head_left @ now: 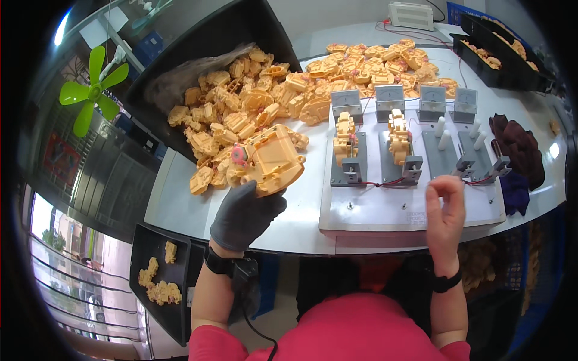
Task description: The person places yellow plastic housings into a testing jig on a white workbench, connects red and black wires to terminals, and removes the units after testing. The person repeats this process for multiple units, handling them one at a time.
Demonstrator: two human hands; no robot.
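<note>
Red sleeves fill the bottom edge, closest to the viewer, and two forearms rise from them toward a white test board [385,210] lying on a pale round worktop [180,192].

To the left of the board, the left hand [244,216], in a dark grey glove, has its fingers clamped on a yellow plastic toy part [271,159] with a pink wheel. The hand grips it from below and lifts it clear of the worktop, so its flat face tilts up to view.

At the board's near right edge, the bare right hand [445,210] hovers, thumb and forefinger pinched together, holding nothing that can be made out. It sits just short of two small grey clamps [481,165], both vacant.

On the board stand four grey holders, each with a small square meter [389,99] behind it. The two left holders each carry a yellow part [399,137] standing upright, pressed in by a clamp, probably to keep it against the contacts. The two right holders show only bare white pegs [442,133].

Beyond and left of the board, a loose heap of yellow parts [241,108] spills from a black bin within the gloved hand's reach. A black tray [162,283] with a few parts sits below the worktop, left of the board. Dark cloths [521,147] lie to the board's right.
</note>
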